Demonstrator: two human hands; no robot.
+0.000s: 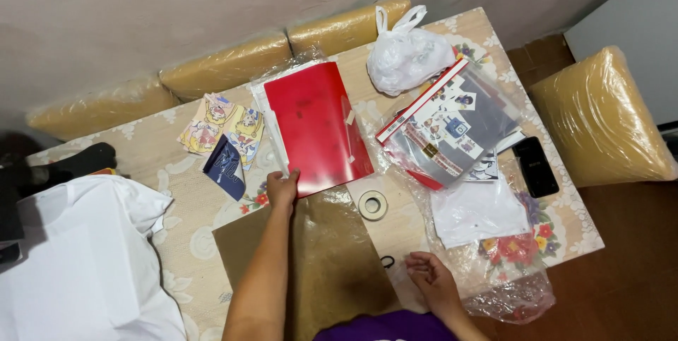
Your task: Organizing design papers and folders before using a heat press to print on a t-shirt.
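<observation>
Left hand (282,190) reaches straight up the table, fingers pinched on the bottom edge of the red folder (318,128). Just right of the folder sits a tape roll (372,205). Right hand (431,281) rests below the folder, fingers loosely curled, touching clear plastic wrap (505,291).

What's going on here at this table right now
A person is at a table covered with a floral cloth. Their left hand holds the lower corner of a red folder lying in clear plastic wrap. Their right hand rests by the near edge, next to a small black loop and crinkled plastic. A brown paper sheet lies in front of them, with a tape roll, cartoon cards, a sticker pack, a white bag and a phone around.
</observation>
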